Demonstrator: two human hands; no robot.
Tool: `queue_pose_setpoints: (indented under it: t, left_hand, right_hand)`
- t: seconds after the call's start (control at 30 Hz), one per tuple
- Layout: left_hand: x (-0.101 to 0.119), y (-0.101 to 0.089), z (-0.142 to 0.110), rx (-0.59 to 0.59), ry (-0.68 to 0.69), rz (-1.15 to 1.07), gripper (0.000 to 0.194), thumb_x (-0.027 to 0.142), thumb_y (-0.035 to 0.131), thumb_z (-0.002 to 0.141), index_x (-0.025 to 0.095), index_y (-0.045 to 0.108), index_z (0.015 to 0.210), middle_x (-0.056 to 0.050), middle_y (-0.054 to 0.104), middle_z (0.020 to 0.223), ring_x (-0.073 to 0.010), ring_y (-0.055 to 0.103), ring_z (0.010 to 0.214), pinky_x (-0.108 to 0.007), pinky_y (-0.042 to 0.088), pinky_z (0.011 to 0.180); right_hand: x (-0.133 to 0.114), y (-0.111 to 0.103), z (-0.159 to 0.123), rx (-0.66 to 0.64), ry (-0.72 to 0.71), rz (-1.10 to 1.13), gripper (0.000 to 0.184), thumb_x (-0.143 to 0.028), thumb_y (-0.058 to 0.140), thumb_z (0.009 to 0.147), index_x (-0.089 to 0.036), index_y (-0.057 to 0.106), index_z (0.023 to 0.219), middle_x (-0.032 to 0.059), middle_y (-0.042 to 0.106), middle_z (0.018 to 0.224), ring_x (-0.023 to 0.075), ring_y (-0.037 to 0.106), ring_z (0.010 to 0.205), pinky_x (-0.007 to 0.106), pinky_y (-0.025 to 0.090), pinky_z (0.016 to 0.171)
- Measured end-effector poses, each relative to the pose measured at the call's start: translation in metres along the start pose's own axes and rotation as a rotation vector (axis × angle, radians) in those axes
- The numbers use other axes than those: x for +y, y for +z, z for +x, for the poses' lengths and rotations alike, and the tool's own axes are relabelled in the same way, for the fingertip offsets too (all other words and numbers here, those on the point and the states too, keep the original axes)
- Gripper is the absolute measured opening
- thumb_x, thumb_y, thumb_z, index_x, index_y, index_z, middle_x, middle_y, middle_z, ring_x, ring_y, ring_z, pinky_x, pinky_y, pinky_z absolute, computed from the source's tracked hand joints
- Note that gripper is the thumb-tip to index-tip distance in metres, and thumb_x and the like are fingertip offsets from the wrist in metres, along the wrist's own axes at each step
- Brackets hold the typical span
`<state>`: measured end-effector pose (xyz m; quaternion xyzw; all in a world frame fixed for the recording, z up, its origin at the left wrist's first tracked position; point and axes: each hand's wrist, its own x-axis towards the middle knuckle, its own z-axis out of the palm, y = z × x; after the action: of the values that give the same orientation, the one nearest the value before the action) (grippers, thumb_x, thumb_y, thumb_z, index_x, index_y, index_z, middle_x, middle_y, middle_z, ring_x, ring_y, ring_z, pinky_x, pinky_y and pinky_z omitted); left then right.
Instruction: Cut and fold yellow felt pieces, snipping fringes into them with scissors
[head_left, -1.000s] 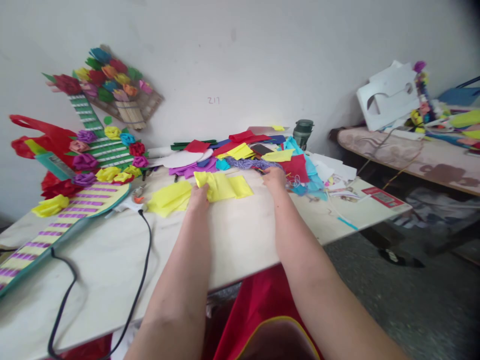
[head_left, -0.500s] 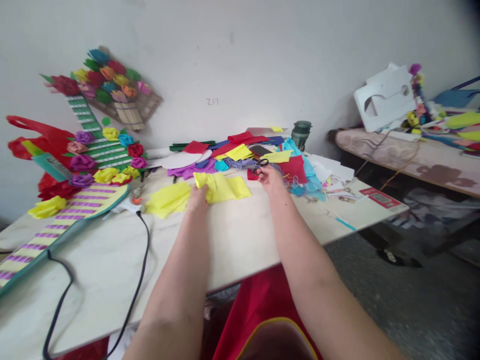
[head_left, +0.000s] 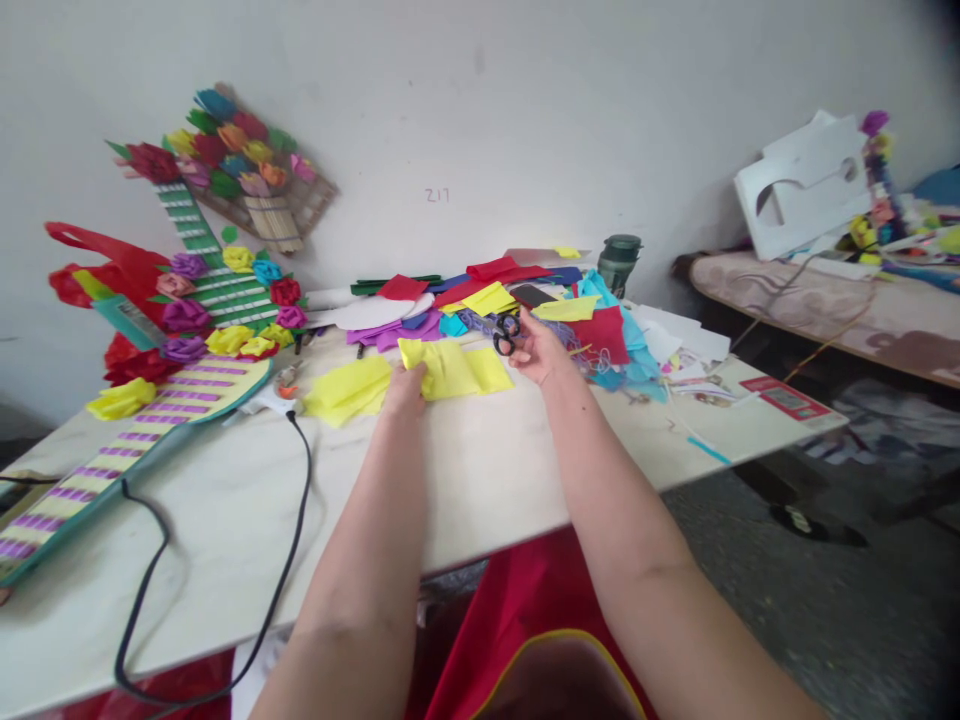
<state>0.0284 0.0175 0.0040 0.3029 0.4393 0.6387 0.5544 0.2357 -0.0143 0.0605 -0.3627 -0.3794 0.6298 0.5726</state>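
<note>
The yellow sheet (head_left: 457, 372) lies creased at the middle of the worktop (head_left: 495, 460), its left end held in the fingers of the left hand (head_left: 406, 388). The fingers of the right hand (head_left: 540, 355) hold black-handled scissors (head_left: 508, 332) just beyond the sheet's right part, apparently clear of it. Progress: formed flowers (head_left: 229, 340) sit on the left; cutting of this sheet appears not yet begun. The yellow stack (head_left: 346, 390), left of the sheet, remains unshaped.
</note>
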Motion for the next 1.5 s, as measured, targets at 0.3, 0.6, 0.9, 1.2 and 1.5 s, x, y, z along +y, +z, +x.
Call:
queue_pose_setpoints:
  t: [0.3, 0.6, 0.9, 1.2, 1.5]
  left_hand:
    - [0.001, 0.001, -0.001, 0.037, -0.015, -0.02, 0.009, 0.006, 0.061, 0.072, 0.014, 0.059, 0.075, -0.004, 0.066, 0.069, -0.0185, 0.067, 0.076, -0.031, 0.054, 0.074]
    - [0.001, 0.002, -0.002, 0.021, -0.001, -0.054, 0.009, 0.006, 0.063, 0.072, 0.014, 0.059, 0.074, -0.004, 0.066, 0.069, -0.0171, 0.067, 0.073, -0.03, 0.055, 0.073]
    - [0.002, 0.0, -0.001, -0.003, 0.031, -0.028, 0.01, 0.012, 0.066, 0.071, 0.015, 0.06, 0.078, -0.005, 0.068, 0.074, -0.0174, 0.067, 0.075, -0.03, 0.054, 0.071]
    - [-0.003, 0.0, 0.004, 0.004, 0.047, -0.016, 0.012, 0.013, 0.065, 0.069, 0.016, 0.06, 0.08, -0.004, 0.068, 0.076, -0.0181, 0.067, 0.075, -0.031, 0.054, 0.071]
    - [-0.001, -0.004, 0.0, -0.034, 0.068, 0.004, 0.013, 0.011, 0.063, 0.068, 0.016, 0.061, 0.08, -0.004, 0.068, 0.076, -0.0182, 0.066, 0.075, -0.032, 0.054, 0.074]
  right_hand:
    - [0.023, 0.023, 0.008, -0.092, -0.003, 0.048, 0.025, -0.039, 0.048, 0.086, -0.02, 0.045, 0.071, -0.0087, 0.046, 0.044, 0.0025, 0.018, 0.027, 0.016, 0.033, 0.035]
    - [0.03, 0.031, -0.002, -0.345, -0.073, 0.107, 0.026, -0.032, 0.059, 0.079, -0.02, 0.056, 0.102, -0.0067, 0.056, 0.059, 0.005, 0.038, 0.039, 0.018, 0.041, 0.044]
    - [0.028, 0.023, 0.006, -0.228, -0.118, -0.483, 0.049, -0.023, 0.066, 0.067, -0.016, 0.057, 0.115, 0.0021, 0.067, 0.071, 0.0115, 0.06, 0.067, 0.015, 0.033, 0.042]
    - [0.012, 0.005, 0.008, 0.222, -0.212, -1.334, 0.036, -0.02, 0.063, 0.071, -0.019, 0.065, 0.106, 0.0071, 0.07, 0.093, 0.0214, 0.064, 0.087, 0.027, 0.049, 0.066]
    - [0.023, 0.021, 0.005, 0.271, 0.02, -1.856, 0.035, -0.023, 0.056, 0.077, -0.015, 0.063, 0.11, 0.0158, 0.066, 0.109, 0.0278, 0.061, 0.102, 0.035, 0.047, 0.081]
